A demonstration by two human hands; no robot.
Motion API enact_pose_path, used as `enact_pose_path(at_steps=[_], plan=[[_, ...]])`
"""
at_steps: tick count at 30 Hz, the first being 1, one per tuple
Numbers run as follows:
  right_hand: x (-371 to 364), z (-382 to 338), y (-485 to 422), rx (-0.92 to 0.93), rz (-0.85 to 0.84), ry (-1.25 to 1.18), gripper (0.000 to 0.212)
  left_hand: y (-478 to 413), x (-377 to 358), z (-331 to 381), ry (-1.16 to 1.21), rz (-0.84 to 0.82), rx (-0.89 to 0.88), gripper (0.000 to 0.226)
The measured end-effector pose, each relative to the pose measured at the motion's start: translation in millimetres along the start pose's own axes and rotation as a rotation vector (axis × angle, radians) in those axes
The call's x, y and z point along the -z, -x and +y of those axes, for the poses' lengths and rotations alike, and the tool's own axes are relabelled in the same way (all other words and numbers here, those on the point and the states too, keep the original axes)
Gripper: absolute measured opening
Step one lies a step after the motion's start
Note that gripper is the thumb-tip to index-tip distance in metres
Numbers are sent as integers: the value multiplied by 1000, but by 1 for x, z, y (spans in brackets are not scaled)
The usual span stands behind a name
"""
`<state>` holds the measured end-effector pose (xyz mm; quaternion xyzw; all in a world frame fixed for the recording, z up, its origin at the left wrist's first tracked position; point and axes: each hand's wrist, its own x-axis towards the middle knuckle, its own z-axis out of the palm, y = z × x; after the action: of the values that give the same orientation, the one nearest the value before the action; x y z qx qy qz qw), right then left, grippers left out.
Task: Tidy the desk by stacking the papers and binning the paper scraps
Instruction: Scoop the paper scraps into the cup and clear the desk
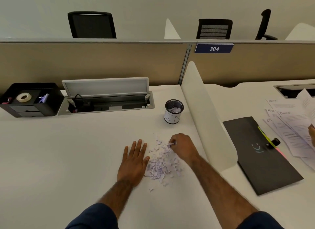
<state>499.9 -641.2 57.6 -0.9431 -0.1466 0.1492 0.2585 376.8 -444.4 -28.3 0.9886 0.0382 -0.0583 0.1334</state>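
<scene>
A heap of small white and purple paper scraps (pixel 162 164) lies on the white desk (pixel 68 152) in front of me. My left hand (pixel 133 162) lies flat on the desk with straight fingers, its edge against the left side of the heap. My right hand (pixel 183 146) is at the heap's far right, its fingers curled and pinching a few scraps. Beyond the heap stands a small black mesh cup labelled as a bin (pixel 173 111), with scraps inside. Printed papers (pixel 289 126) lie spread on the neighbouring desk at the far right.
A low white divider (pixel 204 112) separates the two desks. A black folder (pixel 260 153) with a binder clip lies right of it. A black organiser (pixel 30 100) with tape sits back left beside an open cable tray (pixel 107 99). Another person's hand (pixel 312 131) shows at the right edge.
</scene>
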Motion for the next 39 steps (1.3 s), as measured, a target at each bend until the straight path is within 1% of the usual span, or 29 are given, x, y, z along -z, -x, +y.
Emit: enact_pose_path(at_steps=[3, 4, 6, 8, 11, 12, 13, 16, 23, 26, 28, 30, 32, 34, 36, 37, 39], plan=[[32, -13, -16, -78, 62, -267, 19, 1, 1, 0, 14, -5, 3, 73], [43, -19, -23, -81, 95, -311, 20, 1, 2, 1, 18, -6, 4, 72], [62, -25, -46, -74, 155, -314, 25, 0, 2, 1, 12, -10, 6, 67], [77, -29, -75, -84, 207, -233, 27, 0, -1, -1, 13, 12, 6, 62], [91, -34, -114, -83, 223, -72, 7, -1, -7, -5, -1, 57, -1, 60], [94, -34, -123, -73, 211, -8, 3, -2, -8, -5, -3, 63, -3, 60], [95, -34, -133, -62, 187, 60, 2, -3, -9, -6, -4, 72, -6, 60], [93, -35, -148, -46, 99, 208, 6, -3, -11, -6, -12, 84, -9, 60], [92, -47, -157, -48, -22, 342, 22, -5, -12, -6, -12, 72, -2, 60], [96, -48, -157, -52, -41, 380, 27, -4, -12, -6, -7, 66, -1, 61], [100, -49, -155, -21, -25, 400, 26, -4, -11, -6, -3, 70, -2, 62], [103, -47, -151, 8, 26, 345, 23, -4, -9, -5, 1, 70, -1, 62], [106, -47, -146, 12, 101, 270, 25, -3, -7, -4, 3, 70, -4, 63], [107, -48, -138, -14, 210, 156, 29, -4, -7, -4, -1, 48, -2, 63], [98, -52, -121, -12, 308, 14, 29, -5, -5, -3, 7, 48, 3, 63], [89, -55, -111, 17, 321, -31, 28, -5, -4, -2, 10, 38, 7, 66], [60, -54, -87, 72, 241, -34, 28, -4, 1, -2, 33, -9, 4, 74]])
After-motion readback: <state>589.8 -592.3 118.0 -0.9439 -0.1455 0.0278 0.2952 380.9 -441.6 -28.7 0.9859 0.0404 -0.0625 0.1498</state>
